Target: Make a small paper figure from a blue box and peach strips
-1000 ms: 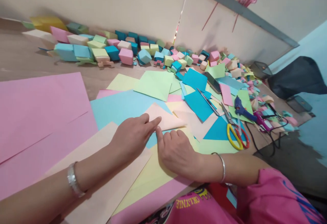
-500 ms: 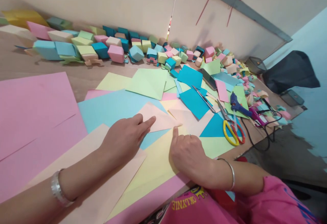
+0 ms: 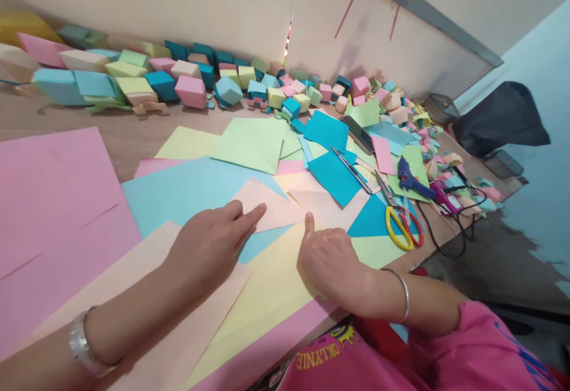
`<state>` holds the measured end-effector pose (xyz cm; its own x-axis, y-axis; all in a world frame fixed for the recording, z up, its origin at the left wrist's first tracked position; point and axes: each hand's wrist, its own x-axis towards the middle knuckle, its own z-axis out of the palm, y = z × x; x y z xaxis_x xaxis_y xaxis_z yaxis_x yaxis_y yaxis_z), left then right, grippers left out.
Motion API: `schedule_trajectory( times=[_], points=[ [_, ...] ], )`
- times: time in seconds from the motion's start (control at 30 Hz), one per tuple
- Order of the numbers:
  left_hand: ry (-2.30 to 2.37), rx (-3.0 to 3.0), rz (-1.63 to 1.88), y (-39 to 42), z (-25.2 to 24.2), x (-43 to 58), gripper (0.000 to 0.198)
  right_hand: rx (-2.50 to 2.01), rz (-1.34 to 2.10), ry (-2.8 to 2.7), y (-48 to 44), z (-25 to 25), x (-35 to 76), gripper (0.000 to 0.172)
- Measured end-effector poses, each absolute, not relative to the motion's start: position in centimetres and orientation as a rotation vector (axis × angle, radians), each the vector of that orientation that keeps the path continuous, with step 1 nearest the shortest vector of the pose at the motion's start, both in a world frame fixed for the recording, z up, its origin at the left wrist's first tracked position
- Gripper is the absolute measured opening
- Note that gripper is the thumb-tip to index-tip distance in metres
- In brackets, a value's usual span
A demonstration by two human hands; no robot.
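Observation:
A folded peach paper [image 3: 278, 214] lies over light blue and yellow sheets. My left hand [image 3: 207, 239] rests on its left part, one finger stretched along it and the others curled, holding it down. At the paper's right tip is my right hand [image 3: 332, 263], closed like a fist with one digit pointing up beside the tip and nothing in it. Another peach piece [image 3: 329, 201] lies just beyond. Under my left forearm is a large peach sheet [image 3: 200, 319], next to a yellow sheet [image 3: 262, 284].
Scissors [image 3: 401, 224], metal tweezers [image 3: 351, 171], a blue glue gun [image 3: 414, 180] with a cable and a phone [image 3: 358, 135] lie to the right. Paper boxes [image 3: 191, 91] line the wall. Large pink sheets [image 3: 57, 189] cover the left side.
The view has shifted a little. The raised digit of my right hand sits slightly higher beside the paper's tip. My left hand keeps its place on the folded paper.

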<state>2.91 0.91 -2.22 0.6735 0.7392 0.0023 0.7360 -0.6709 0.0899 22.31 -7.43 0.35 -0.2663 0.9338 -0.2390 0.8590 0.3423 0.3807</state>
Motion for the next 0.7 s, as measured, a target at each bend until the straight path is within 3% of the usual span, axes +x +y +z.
schedule_trajectory(
  times=[0.23,0.4,0.57,0.7],
  points=[
    [1.230,2.790,0.055,1.0,-1.9,3.0,0.045,1.674,0.330,2.190,-8.4,0.8,22.8,0.041],
    [1.216,2.799,0.116,0.7,-2.0,2.9,0.043,1.533,0.325,2.320,-7.6,1.2,22.5,0.054],
    [1.232,2.724,0.230,1.0,-1.8,3.2,0.040,1.558,0.344,2.400,-6.0,2.2,22.6,0.023],
    [1.134,2.581,0.602,-0.1,-0.8,1.3,0.034,1.488,0.417,2.590,-5.0,2.3,22.2,0.020]
  ],
)
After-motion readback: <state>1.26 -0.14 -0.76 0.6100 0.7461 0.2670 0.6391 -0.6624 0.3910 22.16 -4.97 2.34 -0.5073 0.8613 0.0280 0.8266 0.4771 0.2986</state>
